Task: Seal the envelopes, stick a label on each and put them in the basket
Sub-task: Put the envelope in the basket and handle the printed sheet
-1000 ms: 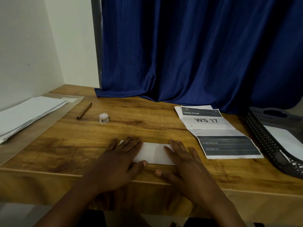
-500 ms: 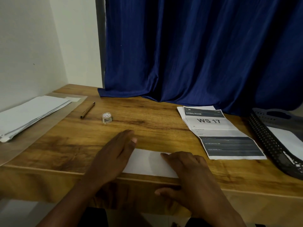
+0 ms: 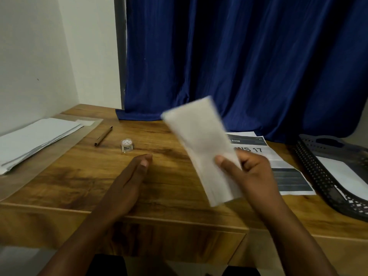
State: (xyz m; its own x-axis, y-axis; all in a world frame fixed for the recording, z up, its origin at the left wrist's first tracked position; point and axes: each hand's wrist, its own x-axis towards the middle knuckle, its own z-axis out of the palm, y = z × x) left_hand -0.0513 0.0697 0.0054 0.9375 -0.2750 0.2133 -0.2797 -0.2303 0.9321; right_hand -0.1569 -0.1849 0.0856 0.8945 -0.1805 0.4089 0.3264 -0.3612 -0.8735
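My right hand grips a white envelope by its lower half and holds it up off the wooden table; the envelope is blurred and tilted, its far end leaning left. My left hand hovers over the table left of it, fingers straight, holding nothing. A dark plastic basket stands at the right edge with a white envelope lying in it. A stack of white envelopes lies at the far left. A small roll, perhaps labels or tape, sits mid-table.
A brown pen lies left of the small roll. A printed sheet reading "WS 17" lies between my right hand and the basket. A blue curtain hangs behind the table and a white wall stands to the left.
The envelope lay flat near the table's front edge under both hands. My right hand has now lifted it into the air, and my left hand has let go of it.
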